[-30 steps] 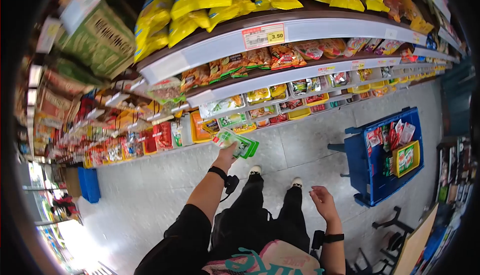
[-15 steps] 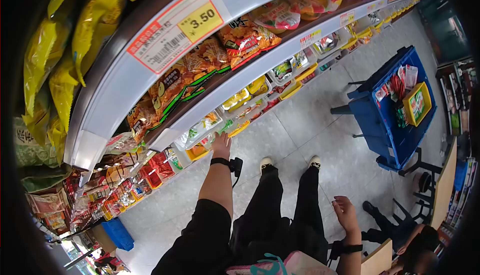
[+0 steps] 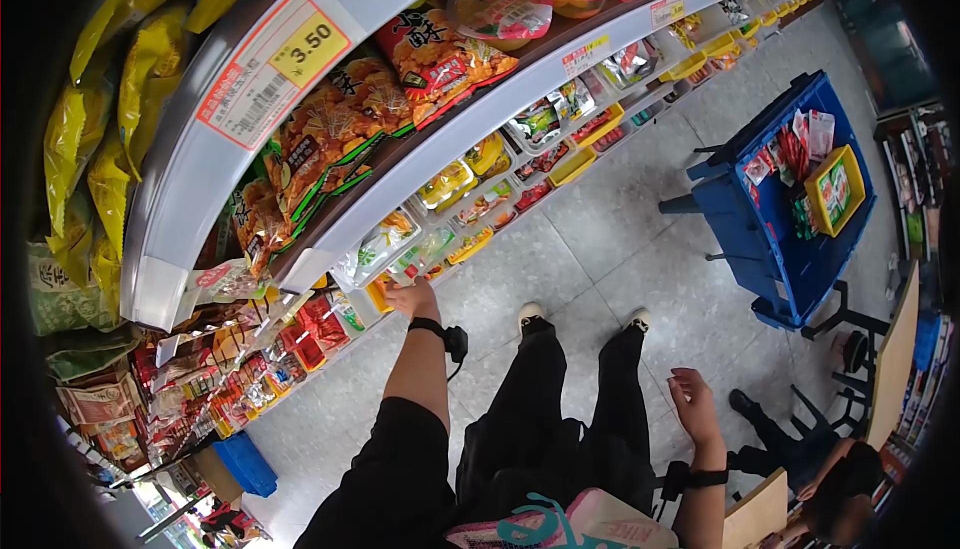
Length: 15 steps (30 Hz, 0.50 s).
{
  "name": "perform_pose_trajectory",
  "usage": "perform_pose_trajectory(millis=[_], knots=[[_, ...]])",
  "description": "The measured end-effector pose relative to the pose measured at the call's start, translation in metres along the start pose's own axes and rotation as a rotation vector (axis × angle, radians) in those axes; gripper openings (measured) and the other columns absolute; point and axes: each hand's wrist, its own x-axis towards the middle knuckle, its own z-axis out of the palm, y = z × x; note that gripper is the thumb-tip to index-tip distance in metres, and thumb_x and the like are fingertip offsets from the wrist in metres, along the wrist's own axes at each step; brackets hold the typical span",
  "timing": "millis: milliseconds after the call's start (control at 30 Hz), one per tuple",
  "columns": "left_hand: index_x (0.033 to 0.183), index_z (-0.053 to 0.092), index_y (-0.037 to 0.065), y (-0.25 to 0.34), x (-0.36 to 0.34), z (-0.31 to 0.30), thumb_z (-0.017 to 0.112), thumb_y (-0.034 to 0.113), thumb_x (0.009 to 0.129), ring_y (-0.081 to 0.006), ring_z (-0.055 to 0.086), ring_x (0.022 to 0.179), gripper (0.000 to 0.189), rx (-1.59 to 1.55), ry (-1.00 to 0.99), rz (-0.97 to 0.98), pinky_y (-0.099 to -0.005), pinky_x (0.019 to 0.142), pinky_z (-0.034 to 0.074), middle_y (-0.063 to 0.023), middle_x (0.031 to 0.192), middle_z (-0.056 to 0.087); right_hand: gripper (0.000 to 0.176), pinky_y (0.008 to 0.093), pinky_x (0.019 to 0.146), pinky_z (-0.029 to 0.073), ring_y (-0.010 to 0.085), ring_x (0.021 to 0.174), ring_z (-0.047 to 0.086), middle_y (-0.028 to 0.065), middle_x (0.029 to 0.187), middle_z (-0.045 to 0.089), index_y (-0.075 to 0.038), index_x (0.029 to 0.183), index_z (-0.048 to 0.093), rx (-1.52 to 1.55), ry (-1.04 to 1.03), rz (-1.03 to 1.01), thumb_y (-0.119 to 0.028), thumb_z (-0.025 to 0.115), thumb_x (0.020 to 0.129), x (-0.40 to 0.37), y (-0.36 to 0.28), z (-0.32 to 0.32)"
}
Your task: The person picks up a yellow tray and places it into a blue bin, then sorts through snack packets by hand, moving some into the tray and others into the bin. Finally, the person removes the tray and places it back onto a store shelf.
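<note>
My left hand (image 3: 412,298) reaches to the lower shelf row, its fingers partly extended at the front of a small yellow bin (image 3: 378,296). Whether the fingertips touch the bin is hard to make out. Just above the hand is a clear plastic bin (image 3: 378,247) with white and green packets, and beside it another see-through bin (image 3: 425,254) with green packets. My right hand (image 3: 693,406) hangs over the floor at my side, fingers loosely bent and apart, with nothing in it. Both wrists wear black bands.
A higher shelf holds orange snack bags (image 3: 335,134) behind a price tag (image 3: 275,69). Yellow bags (image 3: 75,139) hang at the upper left. To the right stands a blue cart (image 3: 735,224) carrying a yellow basket (image 3: 853,164). A person (image 3: 835,489) sits at the lower right.
My left hand has moved left and slightly down along the bins, and its fingers are less spread. The view has shifted a little. My right hand stays at my side.
</note>
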Motion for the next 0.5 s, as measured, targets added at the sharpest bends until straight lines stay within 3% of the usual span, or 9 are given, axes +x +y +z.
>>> perform_pose_trajectory(millis=[33,67,133,167,200,267,333,433,500], knots=[[0.128,0.048,0.000,-0.010,0.005,0.011,0.070,0.007,0.078,-0.0401,0.049,0.118,0.054,-0.133,-0.061,-0.106,-0.0465,0.104,0.039,-0.0203,0.126,0.051,0.026,0.0368,0.084,0.053,0.0280,0.094,0.069,0.0174,0.098,0.070,0.000,0.113,0.062,0.004,0.008,0.007,-0.016,0.065,0.093,-0.001,0.001,-0.003],[0.128,0.048,0.000,-0.014,0.011,0.011,0.070,0.007,0.078,-0.0401,0.049,0.118,0.054,-0.129,-0.066,-0.106,-0.0465,0.104,0.039,-0.0203,0.126,0.051,0.025,0.0366,0.084,0.053,0.0279,0.095,0.069,0.0173,0.098,0.070,0.000,0.113,0.063,0.007,0.016,0.015,-0.016,0.065,0.093,-0.004,0.002,-0.006],[0.143,0.031,-0.005,-0.021,0.019,0.013,0.066,-0.003,0.074,-0.0419,0.046,0.124,0.077,-0.461,-0.385,0.080,-0.0455,0.108,0.037,-0.0246,0.133,0.047,0.025,0.0365,0.085,0.053,0.0278,0.095,0.069,0.0173,0.098,0.070,0.000,0.112,0.063,-0.010,0.019,0.041,-0.016,0.066,0.093,-0.008,0.003,-0.010],[0.151,0.019,-0.004,-0.005,0.014,-0.006,0.064,-0.002,0.077,-0.0438,0.047,0.126,0.087,-0.376,-0.457,0.171,-0.0465,0.108,0.039,-0.0287,0.141,0.043,0.025,0.0364,0.085,0.053,0.0277,0.095,0.069,0.0173,0.098,0.070,0.000,0.112,0.063,-0.023,0.020,0.059,-0.015,0.066,0.093,-0.009,0.003,-0.011],[0.151,0.019,-0.004,-0.004,0.012,-0.003,0.064,-0.002,0.077,-0.0438,0.047,0.126,0.087,-0.371,-0.459,0.169,-0.0465,0.108,0.039,-0.0287,0.141,0.043,0.025,0.0364,0.085,0.053,0.0277,0.095,0.069,0.0173,0.098,0.070,0.000,0.112,0.063,-0.024,0.017,0.064,-0.015,0.066,0.093,-0.010,0.007,-0.011],[0.152,0.020,-0.001,-0.012,0.014,0.013,0.064,0.000,0.079,-0.0442,0.046,0.128,0.085,-0.109,-0.462,0.432,-0.0444,0.107,0.039,-0.0302,0.142,0.043,0.025,0.0366,0.085,0.053,0.0280,0.094,0.069,0.0173,0.098,0.070,0.000,0.113,0.063,-0.021,0.003,0.085,-0.015,0.066,0.093,-0.012,0.014,-0.009],[0.152,0.020,-0.002,-0.011,0.024,0.021,0.065,0.004,0.080,-0.0447,0.042,0.132,0.085,-0.160,-0.549,0.381,-0.0438,0.109,0.038,-0.0308,0.144,0.040,0.025,0.0366,0.085,0.053,0.0281,0.094,0.069,0.0173,0.098,0.070,0.000,0.113,0.063,-0.026,-0.008,0.099,-0.015,0.065,0.093,-0.013,0.015,-0.008],[0.152,0.015,-0.002,-0.001,0.040,0.023,0.067,0.012,0.080,-0.0441,0.040,0.134,0.089,-0.212,-0.829,0.195,-0.0456,0.110,0.036,-0.0311,0.145,0.038,0.025,0.0365,0.085,0.053,0.0283,0.094,0.069,0.0173,0.098,0.070,0.000,0.112,0.063,-0.026,-0.014,0.090,-0.015,0.065,0.093,-0.014,0.019,-0.009],[0.152,0.015,-0.003,0.002,0.048,0.018,0.066,0.013,0.081,-0.0433,0.038,0.136,0.089,-0.031,-0.772,0.195,-0.0452,0.112,0.035,-0.0299,0.147,0.035,0.024,0.0364,0.084,0.053,0.0283,0.093,0.069,0.0173,0.098,0.070,0.000,0.112,0.063,-0.018,-0.012,0.069,-0.015,0.065,0.093,-0.014,0.019,-0.012]])
